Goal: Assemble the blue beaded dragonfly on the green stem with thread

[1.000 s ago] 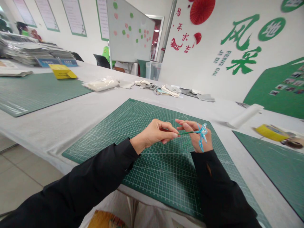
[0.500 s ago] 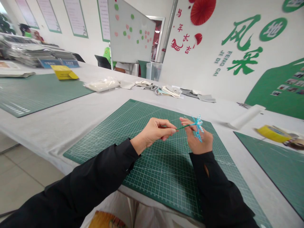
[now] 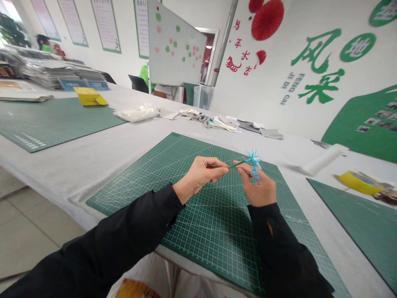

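A small blue flower (image 3: 254, 159) with white beads sits at the tip of a thin green stem (image 3: 237, 164). My left hand (image 3: 203, 174) pinches the stem's lower end between thumb and fingertips. Just below the flower, my right hand (image 3: 259, 186) has its thumb and fingers close around the stem; whether they press on it is hard to tell. Both hands are above a green cutting mat (image 3: 186, 157) with a white grid.
A second mat (image 3: 56, 120) lies left, with a yellow card (image 3: 89, 96) on it. Cloth pieces (image 3: 225, 123) and a plastic bag (image 3: 138, 112) lie behind. At right are a white roll (image 3: 324, 160), yellow tape (image 3: 359, 183) and another mat (image 3: 356, 219). A person (image 3: 43, 42) is far left.
The flower has tilted and shifted slightly left, and my right hand's fingers have drawn in nearer the stem. My left hand keeps its pinch. The camera view has shifted slightly.
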Demonstrator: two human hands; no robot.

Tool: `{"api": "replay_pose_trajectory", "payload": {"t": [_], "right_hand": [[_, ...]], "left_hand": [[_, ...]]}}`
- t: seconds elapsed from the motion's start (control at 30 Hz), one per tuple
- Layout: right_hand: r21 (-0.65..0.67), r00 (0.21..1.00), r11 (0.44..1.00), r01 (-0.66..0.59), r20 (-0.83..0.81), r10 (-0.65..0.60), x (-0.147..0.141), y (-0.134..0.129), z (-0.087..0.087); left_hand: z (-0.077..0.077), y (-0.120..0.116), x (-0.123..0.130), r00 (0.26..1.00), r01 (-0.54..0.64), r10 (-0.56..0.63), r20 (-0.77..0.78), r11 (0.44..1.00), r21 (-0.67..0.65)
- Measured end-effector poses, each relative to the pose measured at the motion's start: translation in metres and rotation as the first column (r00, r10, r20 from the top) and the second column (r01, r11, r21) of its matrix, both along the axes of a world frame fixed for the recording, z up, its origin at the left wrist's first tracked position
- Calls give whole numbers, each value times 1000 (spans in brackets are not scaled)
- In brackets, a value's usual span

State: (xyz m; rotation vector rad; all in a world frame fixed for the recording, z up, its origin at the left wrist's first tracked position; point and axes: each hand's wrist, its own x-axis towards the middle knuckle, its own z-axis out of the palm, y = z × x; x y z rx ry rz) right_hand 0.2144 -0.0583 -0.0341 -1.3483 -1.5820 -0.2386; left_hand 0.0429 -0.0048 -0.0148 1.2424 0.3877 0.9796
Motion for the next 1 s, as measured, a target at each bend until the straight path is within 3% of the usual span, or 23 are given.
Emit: {"api": "replay_pose_trajectory", "payload": {"t": [0.33, 1.0], "right_hand": [[-150, 980, 978, -146, -160, 122, -4, 0, -1], [-270, 963, 945, -183, -241, 117, -3, -2, 2]], "left_hand": [[1, 0, -1, 999, 9, -8, 41, 999, -36], [-2, 6, -1, 995, -98, 96, -21, 988, -118]]}}
